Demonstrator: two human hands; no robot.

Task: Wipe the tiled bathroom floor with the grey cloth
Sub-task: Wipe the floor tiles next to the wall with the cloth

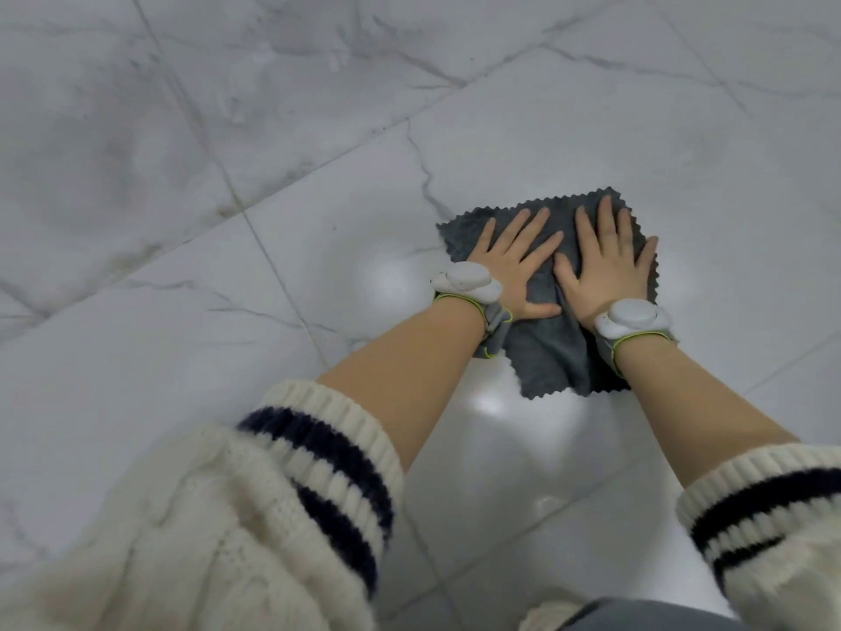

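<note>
A dark grey cloth (553,352) with zigzag edges lies spread on the pale marbled floor tiles (318,175), right of centre. My left hand (514,261) presses flat on the cloth's left part, fingers spread and pointing away from me. My right hand (605,261) lies flat on the cloth's right part, fingers apart too. Both palms rest on top of the cloth without gripping it; a fold of cloth bunches between the two thumbs. Each wrist carries a white rounded device on a grey strap.
Grey grout lines (268,261) cross the floor diagonally. Glossy light reflections (489,403) show on the tile near the cloth's near edge. Cream knit sleeves with dark stripes (318,462) are pushed up both forearms. Floor stretches on all sides.
</note>
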